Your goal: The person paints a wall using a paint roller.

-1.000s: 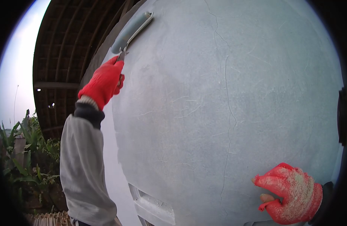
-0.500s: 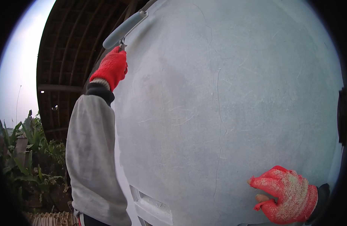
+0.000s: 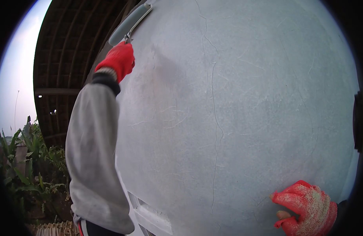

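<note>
At the upper left, my left hand (image 3: 117, 61), in a red glove, is wrapped round the handle of a paint roller (image 3: 129, 24). The roller's pale blue-grey sleeve slants up to the right at the wall's upper left edge. My right hand (image 3: 307, 208), in a dusty red glove, is at the lower right in front of the wall (image 3: 244, 118). Its thumb and fingers are curved and apart, with bare fingertips showing and nothing seen between them. Thin cracks run down the pale painted wall.
A recessed vent opening (image 3: 152, 216) is low in the wall. Dark roof framing (image 3: 63, 47) stands behind at the upper left, with green plants (image 3: 32, 157) below it. A dark object (image 3: 358, 122) is at the right edge.
The roller and my left hand have moved slightly left and up in view. The wall's cracks have shifted left as the view turned. My right hand keeps its curved shape.
</note>
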Demonstrator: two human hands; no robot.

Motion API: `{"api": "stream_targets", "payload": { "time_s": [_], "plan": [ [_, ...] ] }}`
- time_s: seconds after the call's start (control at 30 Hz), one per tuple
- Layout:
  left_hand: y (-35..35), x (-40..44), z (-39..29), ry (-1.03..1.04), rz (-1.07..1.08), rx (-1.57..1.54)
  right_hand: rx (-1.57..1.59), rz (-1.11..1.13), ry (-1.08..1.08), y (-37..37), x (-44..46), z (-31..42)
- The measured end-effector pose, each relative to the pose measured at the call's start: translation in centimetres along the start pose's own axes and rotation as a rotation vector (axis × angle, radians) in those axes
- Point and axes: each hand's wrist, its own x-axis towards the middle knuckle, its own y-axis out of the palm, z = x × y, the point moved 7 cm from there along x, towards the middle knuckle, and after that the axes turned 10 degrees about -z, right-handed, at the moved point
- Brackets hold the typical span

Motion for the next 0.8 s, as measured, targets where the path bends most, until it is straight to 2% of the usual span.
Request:
{"api": "stream_targets", "payload": {
  "time_s": [0.1,0.23,0.3,0.33,0.37,0.43,0.5,0.63,0.7,0.8],
  "plan": [
    [0.8,1.1,-0.5,0.035,0.036,0.006,0.012,0.016,0.015,-0.1,-0.2,0.3],
    [0.8,-1.7,-0.2,0.041,0.063,0.051,0.031,0.029,0.044,-0.3,-0.9,0.4],
    [-1.8,-5.8,0.8,-0.059,-0.159,0.226,0.007,0.028,0.043,-0.2,-0.9,0.6],
    [-1.9,-3.8,1.8,-0.065,-0.162,0.233,0.013,0.035,0.043,0.1,-0.8,0.8],
    [-1.5,0.1,2.2,0.101,-0.130,0.310,0.043,0.026,0.037,0.4,-0.5,0.9],
    [-1.0,1.8,1.3,0.275,-0.096,0.377,0.064,0.007,0.030,1.0,-0.2,1.6],
    [-0.9,-1.2,1.0,0.215,-0.093,0.365,-0.143,-0.050,0.109,1.4,-0.4,1.6],
    [-3.3,-10.4,1.0,0.057,-0.108,0.370,-0.195,-0.114,0.091,0.9,-0.7,1.2],
    [-5.2,-11.2,2.6,-0.073,-0.123,0.268,0.065,0.037,0.050,0.7,-0.4,1.9],
    [-3.6,-8.6,1.9,0.043,-0.137,0.227,0.081,0.018,-0.002,0.7,0.2,2.6]
  ]
}}
